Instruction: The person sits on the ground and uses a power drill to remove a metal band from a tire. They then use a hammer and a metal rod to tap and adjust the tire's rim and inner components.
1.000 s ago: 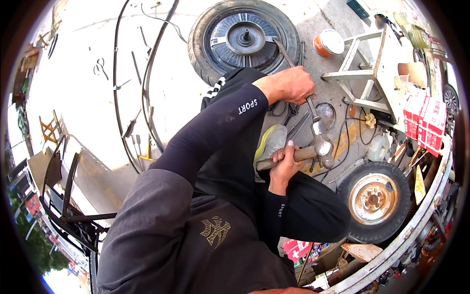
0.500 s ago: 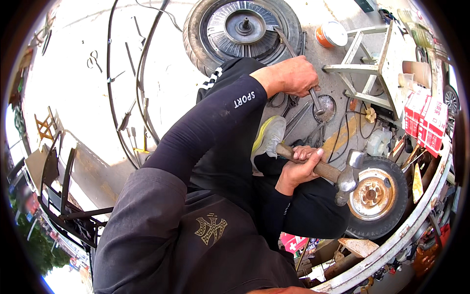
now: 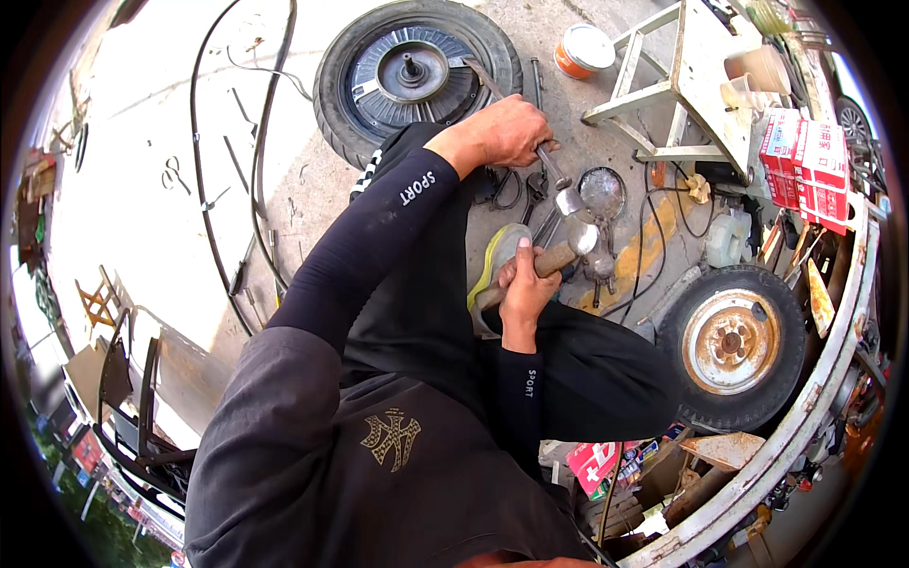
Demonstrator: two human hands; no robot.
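Observation:
My left hand (image 3: 507,134) is closed around a long metal pry bar (image 3: 486,79). The bar's far tip rests at the edge of the finned hub motor (image 3: 383,87) in a wheel with a black tire (image 3: 333,112), which lies flat on the ground. In my right hand (image 3: 527,295) is a hammer (image 3: 559,259), gripped by its wooden handle. Its steel head is up against the bar's near end, touching or almost touching; I cannot tell which. Below the hammer, my shoe (image 3: 485,268) is partly covered by the handle and my hand.
An orange-and-white tub (image 3: 584,51) stands by a worn white stool (image 3: 653,106). A small rusty-rimmed wheel (image 3: 786,355) lies to the right, inside a curved metal rail (image 3: 822,417). Cables and a round metal dish (image 3: 602,192) are on the floor ahead. Loose tools lie at the left.
The hammer has swung from the lower right, over the small wheel, up and left to the bar's near end. My left hand keeps its hold on the bar. The whole view has shifted.

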